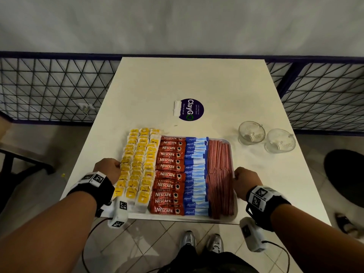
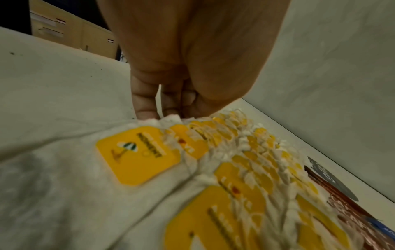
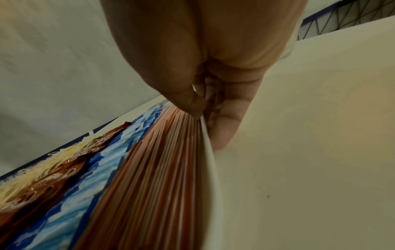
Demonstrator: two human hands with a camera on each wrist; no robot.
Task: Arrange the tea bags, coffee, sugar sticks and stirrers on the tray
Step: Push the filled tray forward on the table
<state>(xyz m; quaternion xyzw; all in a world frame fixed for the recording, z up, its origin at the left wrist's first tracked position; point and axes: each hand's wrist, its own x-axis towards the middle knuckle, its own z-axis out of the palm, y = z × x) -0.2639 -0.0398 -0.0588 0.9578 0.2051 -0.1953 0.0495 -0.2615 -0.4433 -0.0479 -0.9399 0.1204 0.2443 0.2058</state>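
Observation:
A white tray [image 1: 197,219] lies on the white table [image 1: 197,79], its near edge overhanging the table's front. It holds yellow-tagged tea bags [image 1: 137,166] [image 2: 138,155], red Nescafe coffee sticks [image 1: 169,174], blue sugar sticks [image 1: 196,174] [image 3: 89,186] and red-striped stirrers [image 1: 220,174] [image 3: 153,177] in side-by-side columns. My left hand [image 1: 107,168] [image 2: 164,113] grips the tray's left edge beside the tea bags, fingers curled. My right hand [image 1: 244,182] [image 3: 206,121] pinches the tray's right rim [image 3: 210,160], thumb on the stirrers and fingers beneath.
Two glass cups [image 1: 251,133] [image 1: 279,140] stand on the table right of the tray. A round ClayGo sticker [image 1: 191,109] sits behind it. A wire fence [image 1: 49,89] lines the back; a black stool [image 1: 346,174] is at right.

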